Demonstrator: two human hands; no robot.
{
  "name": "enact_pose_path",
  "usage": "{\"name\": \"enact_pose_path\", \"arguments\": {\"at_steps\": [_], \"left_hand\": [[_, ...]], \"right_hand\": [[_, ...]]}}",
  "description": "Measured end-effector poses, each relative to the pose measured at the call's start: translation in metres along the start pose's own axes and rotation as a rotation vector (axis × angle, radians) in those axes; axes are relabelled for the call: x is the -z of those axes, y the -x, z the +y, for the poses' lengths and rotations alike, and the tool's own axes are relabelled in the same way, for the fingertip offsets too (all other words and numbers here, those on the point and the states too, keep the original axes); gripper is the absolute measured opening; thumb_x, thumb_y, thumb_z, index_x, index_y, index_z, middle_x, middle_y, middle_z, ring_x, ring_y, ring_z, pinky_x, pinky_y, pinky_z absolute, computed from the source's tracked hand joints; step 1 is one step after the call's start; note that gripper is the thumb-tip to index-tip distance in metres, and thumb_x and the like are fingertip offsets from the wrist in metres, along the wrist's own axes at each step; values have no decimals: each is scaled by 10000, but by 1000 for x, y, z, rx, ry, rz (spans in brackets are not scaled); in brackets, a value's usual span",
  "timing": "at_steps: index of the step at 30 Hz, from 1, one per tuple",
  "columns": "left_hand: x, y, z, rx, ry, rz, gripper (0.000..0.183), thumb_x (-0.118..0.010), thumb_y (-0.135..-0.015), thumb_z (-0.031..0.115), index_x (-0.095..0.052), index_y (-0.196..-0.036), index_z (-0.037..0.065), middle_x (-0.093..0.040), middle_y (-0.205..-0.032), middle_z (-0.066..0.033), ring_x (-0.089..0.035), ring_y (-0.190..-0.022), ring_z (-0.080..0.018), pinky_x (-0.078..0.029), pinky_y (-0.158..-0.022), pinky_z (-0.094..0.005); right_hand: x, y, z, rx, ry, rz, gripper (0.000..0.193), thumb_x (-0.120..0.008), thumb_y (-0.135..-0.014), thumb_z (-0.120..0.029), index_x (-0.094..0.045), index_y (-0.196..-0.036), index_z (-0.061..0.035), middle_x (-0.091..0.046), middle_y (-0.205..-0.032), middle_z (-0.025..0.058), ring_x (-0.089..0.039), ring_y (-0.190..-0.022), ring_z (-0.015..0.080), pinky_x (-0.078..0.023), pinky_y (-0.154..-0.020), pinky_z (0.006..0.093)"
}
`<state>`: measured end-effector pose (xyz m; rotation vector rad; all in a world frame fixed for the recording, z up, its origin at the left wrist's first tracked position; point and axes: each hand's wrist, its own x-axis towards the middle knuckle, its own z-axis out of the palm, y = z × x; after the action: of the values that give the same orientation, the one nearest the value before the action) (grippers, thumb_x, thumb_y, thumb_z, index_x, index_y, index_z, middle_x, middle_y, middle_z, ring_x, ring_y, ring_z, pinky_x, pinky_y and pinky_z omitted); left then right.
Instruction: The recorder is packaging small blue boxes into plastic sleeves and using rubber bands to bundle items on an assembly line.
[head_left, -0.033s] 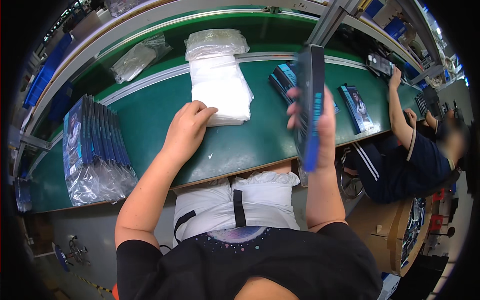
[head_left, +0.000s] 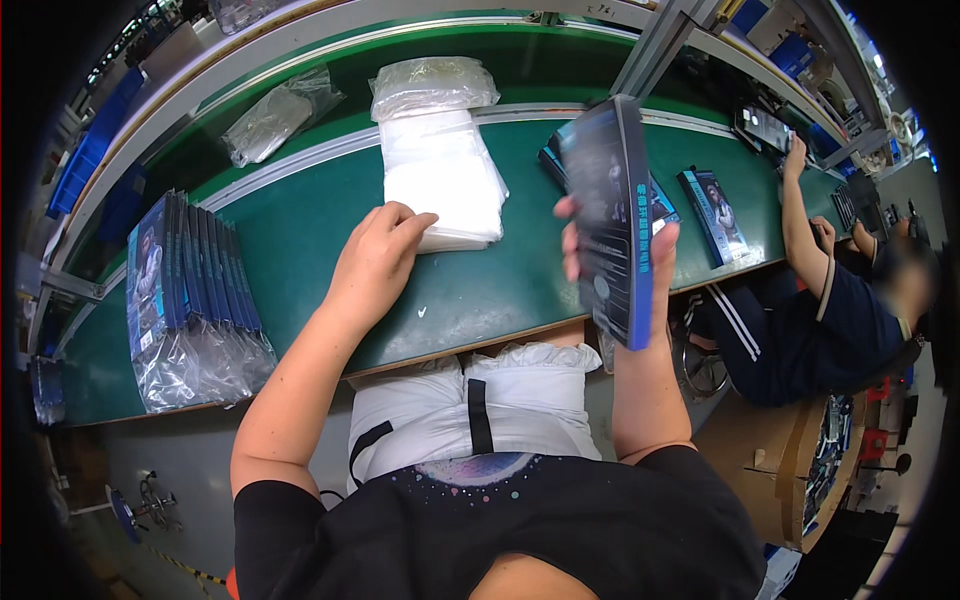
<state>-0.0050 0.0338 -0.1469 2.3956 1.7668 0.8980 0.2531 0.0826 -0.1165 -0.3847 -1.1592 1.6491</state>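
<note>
My right hand (head_left: pixel 661 262) grips a slim dark-blue printed box (head_left: pixel 606 225), held upright above the bench's front edge. The thumb side of the hand lies along its right side, and fingertips show at its left. At the near-left corner of a stack of clear flat plastic bags (head_left: pixel 440 185), my left hand (head_left: pixel 368 262) has its fingers bent and closed on the bag edge. How many bags it pinches is hidden. Behind the held box lies a small pile of similar boxes (head_left: pixel 660 205), partly covered by it. Another printed box (head_left: pixel 712 215) lies to their right.
Bagged boxes (head_left: pixel 190 270) stand in a row at left on the green bench (head_left: pixel 460 305). A bundle of bags (head_left: pixel 433 84) and a loose bag packet (head_left: pixel 280 115) lie at the back. A co-worker (head_left: pixel 850 310) sits at right, near a cardboard carton (head_left: pixel 775 470).
The box in my right hand has turned, so more of its broad face shows, and its top has shifted slightly left. My left hand stays on the bags.
</note>
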Motion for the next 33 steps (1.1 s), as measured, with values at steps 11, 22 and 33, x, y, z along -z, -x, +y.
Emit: {"name": "enact_pose_path", "arguments": {"at_steps": [11, 22, 33], "left_hand": [[-5, 5, -4, -49, 130, 117, 216, -616, -790, 42, -580, -1000, 9, -613, -851, -138, -593, -854, -319, -474, -760, -419], [-1, 11, 5, 477, 541, 77, 85, -637, -814, 56, -692, -864, 14, -595, -754, -42, -574, -687, -114, -466, -629, -249], [6, 15, 5, 560, 633, -12, 140, -589, -815, 8, -666, -924, -36, -649, -843, -52, -610, -736, -102, -489, -690, -228]], "right_hand": [[-10, 23, 48, -580, -448, -69, 536, -596, -848, -39, -355, -1318, 52, -581, -1111, 141, -612, -942, 173, -492, -836, 266], [-13, 13, 47, -621, -237, -98, 727, -634, -784, 1, -257, -1400, 71, -599, -1093, 170, -619, -944, 175, -490, -833, 274], [-12, 22, 52, -431, 134, -1, 676, -660, -788, -46, -321, -1360, 72, -481, -1268, 197, -501, -1143, 199, -406, -953, 284]]}}
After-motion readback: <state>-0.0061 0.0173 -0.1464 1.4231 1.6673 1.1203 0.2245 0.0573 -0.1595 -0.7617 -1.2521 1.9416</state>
